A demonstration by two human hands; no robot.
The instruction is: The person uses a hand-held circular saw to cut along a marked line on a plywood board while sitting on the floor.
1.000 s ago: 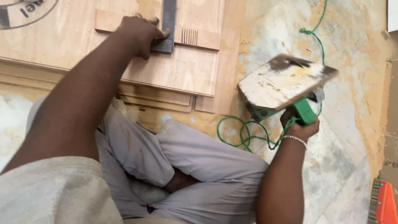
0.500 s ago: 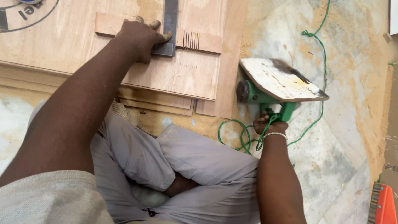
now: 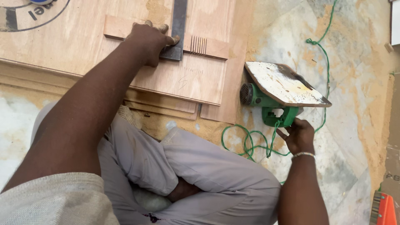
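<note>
green power tool set down beside plywood while the other hand holds a metal square

since a second ago, the green power tool (image 3: 271, 102) with its stained flat base plate (image 3: 287, 83) has come down from being lifted and tilted in the air; it now lies on the marble floor (image 3: 350, 125), just beside the right edge of the stacked plywood sheets (image 3: 83, 46). the left arm and the square have stayed where they were.

no containers show in view.

the left hand (image 3: 148, 41) lies curled over a narrow wooden strip (image 3: 208, 46) on top of the plywood, fingers pressed against the dark metal square (image 3: 178, 29), pinning it to the wood beside a row of short saw cuts. the right hand (image 3: 299, 135) sits at the tool's green handle, fingers loosely bent and touching it; whether they grip it fully cannot be told. a green cord (image 3: 250, 143) coils on the floor between the tool and the person's grey-trousered knee.
</note>
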